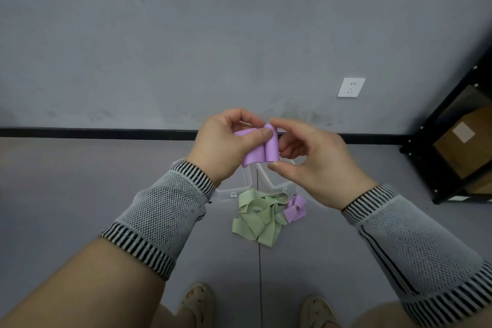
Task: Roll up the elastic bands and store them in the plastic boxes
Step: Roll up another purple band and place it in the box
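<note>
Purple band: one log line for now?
purple band: partly rolled | left hand, right hand: both pinching it | green bands: loose on floor

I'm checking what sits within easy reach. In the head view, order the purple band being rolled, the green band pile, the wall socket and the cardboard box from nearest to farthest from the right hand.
From the right hand:
1. Purple band, pinched in both hands.
2. Green band pile, on the floor below.
3. Wall socket, up on the wall.
4. Cardboard box, on the shelf, far right.

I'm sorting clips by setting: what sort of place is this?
Probably a plain storeroom or workroom: a bare grey wall with a socket, a grey floor, and a black metal shelf holding a cardboard box.
</note>
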Demonstrator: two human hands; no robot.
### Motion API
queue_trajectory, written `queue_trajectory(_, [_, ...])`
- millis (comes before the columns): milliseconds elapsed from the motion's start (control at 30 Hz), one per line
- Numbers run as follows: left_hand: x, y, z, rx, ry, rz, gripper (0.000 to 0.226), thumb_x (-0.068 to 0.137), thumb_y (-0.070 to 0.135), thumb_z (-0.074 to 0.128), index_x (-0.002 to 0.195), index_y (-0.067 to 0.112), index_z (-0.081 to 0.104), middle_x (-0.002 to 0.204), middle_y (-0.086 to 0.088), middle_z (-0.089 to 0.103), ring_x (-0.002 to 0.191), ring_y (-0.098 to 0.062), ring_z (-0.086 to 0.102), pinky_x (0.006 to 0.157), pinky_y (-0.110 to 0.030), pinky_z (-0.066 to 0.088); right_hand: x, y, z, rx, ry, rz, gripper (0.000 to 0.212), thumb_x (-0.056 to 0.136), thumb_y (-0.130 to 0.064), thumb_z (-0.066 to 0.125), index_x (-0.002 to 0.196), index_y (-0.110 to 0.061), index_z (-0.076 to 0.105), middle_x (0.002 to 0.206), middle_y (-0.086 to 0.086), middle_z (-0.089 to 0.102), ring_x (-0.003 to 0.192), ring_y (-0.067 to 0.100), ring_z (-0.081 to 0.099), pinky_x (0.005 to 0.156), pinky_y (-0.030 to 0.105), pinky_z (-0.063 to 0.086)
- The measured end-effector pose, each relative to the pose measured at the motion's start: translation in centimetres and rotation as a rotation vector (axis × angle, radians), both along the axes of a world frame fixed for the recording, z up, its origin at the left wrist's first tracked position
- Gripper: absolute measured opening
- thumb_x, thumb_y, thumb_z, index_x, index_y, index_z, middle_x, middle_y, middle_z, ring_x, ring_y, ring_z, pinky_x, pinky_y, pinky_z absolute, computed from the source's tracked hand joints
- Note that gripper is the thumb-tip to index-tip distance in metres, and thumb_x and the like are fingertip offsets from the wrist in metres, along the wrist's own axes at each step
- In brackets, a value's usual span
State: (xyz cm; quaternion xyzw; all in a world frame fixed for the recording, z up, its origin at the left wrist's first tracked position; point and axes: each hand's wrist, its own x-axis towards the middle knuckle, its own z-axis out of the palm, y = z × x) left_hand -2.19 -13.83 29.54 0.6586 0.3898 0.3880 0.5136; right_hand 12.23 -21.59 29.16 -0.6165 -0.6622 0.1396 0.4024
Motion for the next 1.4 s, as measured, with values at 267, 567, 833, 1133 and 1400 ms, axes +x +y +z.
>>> queue_trajectory(267, [-0.1,-0.2,0.8,-0.397,-0.373,-0.209,0.018,0.065,0.011,0.067,0.081,0.008,0.059,0.064,-0.006,0.067,0.06,-0.015,0.065,0.056,-0.024,0.054,0.6,-0.6,1.2,-0.142,0.648,0.195,0.063,0.055,-0.011,0.077,0.115,-0.021,0.059,0.075,-0.002,0.069,0.072,0.008,0.065,0.073,0.019,0.053])
queue_trajectory(567, [0.0,0.1,0.1,-0.103,-0.075,-0.128,0.011,0.076,0.007,0.074,0.083,0.012,0.067,0.075,-0.005,0.071,0.071,-0.016,0.066,0.069,-0.029,0.056,0.9,-0.5,1.0,-0.16,0.46,0.097,0.052,0.066,0.001,0.08,0.106,-0.025,0.061,0.072,-0.001,0.067,0.067,0.011,0.062,0.073,0.023,0.056])
queue_trajectory(833, [0.4,-0.1,-0.3,0.079,0.057,-0.021,0.011,0.076,0.012,0.076,0.084,0.008,0.069,0.079,-0.006,0.071,0.071,-0.013,0.064,0.071,-0.029,0.055,0.1,-0.1,0.7,-0.078,-0.092,-0.025,0.045,0.073,-0.017,0.076,0.116,-0.027,0.063,0.075,-0.009,0.063,0.069,0.007,0.061,0.074,0.022,0.05])
queue_trajectory(1133, [0.1,0.2,0.1,-0.323,-0.183,-0.083,0.007,0.077,0.006,0.069,0.082,0.008,0.064,0.07,-0.006,0.067,0.064,-0.015,0.063,0.059,-0.024,0.054,0.6,-0.1,0.7,-0.167,0.466,0.08,0.058,0.067,-0.005,0.081,0.116,-0.027,0.06,0.079,0.003,0.067,0.072,0.014,0.063,0.076,0.022,0.054])
queue_trajectory(1400, [0.0,0.1,0.5,-0.456,-0.298,-0.186,0.021,0.065,0.018,0.066,0.084,0.01,0.063,0.069,-0.004,0.065,0.061,-0.013,0.06,0.055,-0.023,0.049,0.6,0.0,0.9,-0.21,0.83,0.216,0.059,0.056,-0.011,0.075,0.113,-0.019,0.062,0.072,0.001,0.07,0.068,0.011,0.066,0.072,0.021,0.051])
